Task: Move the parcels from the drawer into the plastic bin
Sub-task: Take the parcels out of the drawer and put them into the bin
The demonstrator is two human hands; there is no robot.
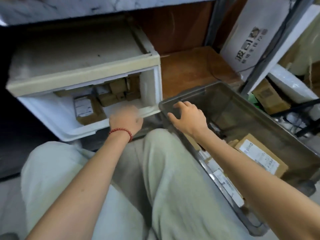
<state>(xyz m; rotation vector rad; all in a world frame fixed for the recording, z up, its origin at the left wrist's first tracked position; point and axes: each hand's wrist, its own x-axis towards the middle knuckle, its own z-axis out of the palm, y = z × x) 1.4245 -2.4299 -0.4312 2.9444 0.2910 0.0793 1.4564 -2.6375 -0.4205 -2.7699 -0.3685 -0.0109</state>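
Head view, and a fair bit of it is hard to read. The left hand (125, 118) is smeared by blur, its back to the camera, so the fingers are lost behind the knuckles. I cannot tell whether they are curled round anything or just lying on the front rim of the drawer (52, 116). The back of the drawer is in shadow under the cabinet top (69, 54). The small brown parcels (112, 94) stacked there, beyond the left fingers, run together, so their count is unclear. The plastic bin (242, 96) is cut off at the right edge, and the right forearm covers part of its inside.

The right hand (187, 116) is plain enough: fingers spread and only slightly bent, holding nothing. The fingertips (178, 104) are at the bin's corner rim nearest the drawer, and the thumb points back toward the left hand. Whether the tips touch the rim I cannot say.

1 labelled parcel (86, 110) lies in the drawer, just left of the left hand and a little beyond it. In the bin, well back from the right fingers toward the person, sits a labelled box (259, 153), with flatter packets (221, 177) along the near wall.

Both bare forearms reach forward over pale trousers (155, 170), the hands near each other. A red bead bracelet (121, 132) circles the left wrist.
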